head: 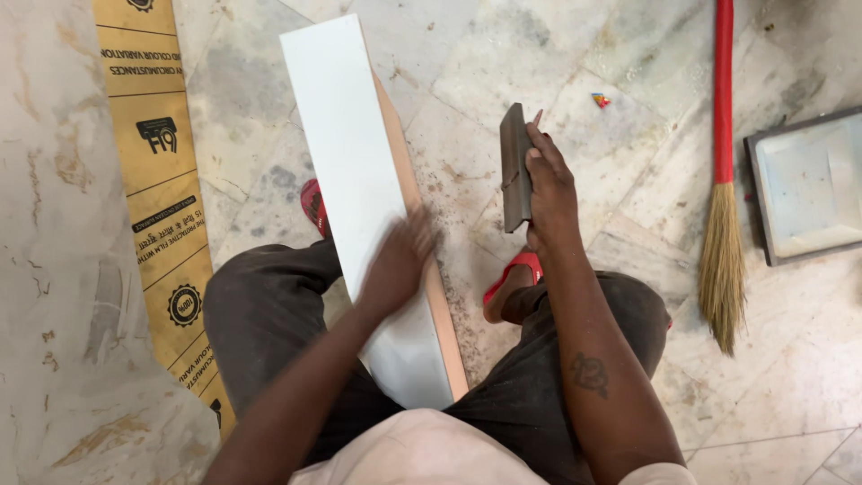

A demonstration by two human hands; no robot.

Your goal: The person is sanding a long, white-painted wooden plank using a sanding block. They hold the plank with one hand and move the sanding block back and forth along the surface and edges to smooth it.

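A long white laminated board [346, 153] with a bare wooden edge stands slanted between my knees, running from the upper middle down to my lap. My left hand [398, 262] lies flat on its white face near the wooden edge, blurred, fingers spread. My right hand [549, 189] is to the right of the board and grips a dark flat rectangular block [514, 166], held upright and apart from the board.
A yellow printed protective-film strip [157, 171] runs down the floor at left. A red-handled broom [723, 207] lies at right beside a grey tray [808, 184]. Red sandals [313, 207] are on my feet. A small coloured scrap [601, 100] lies on the marble floor.
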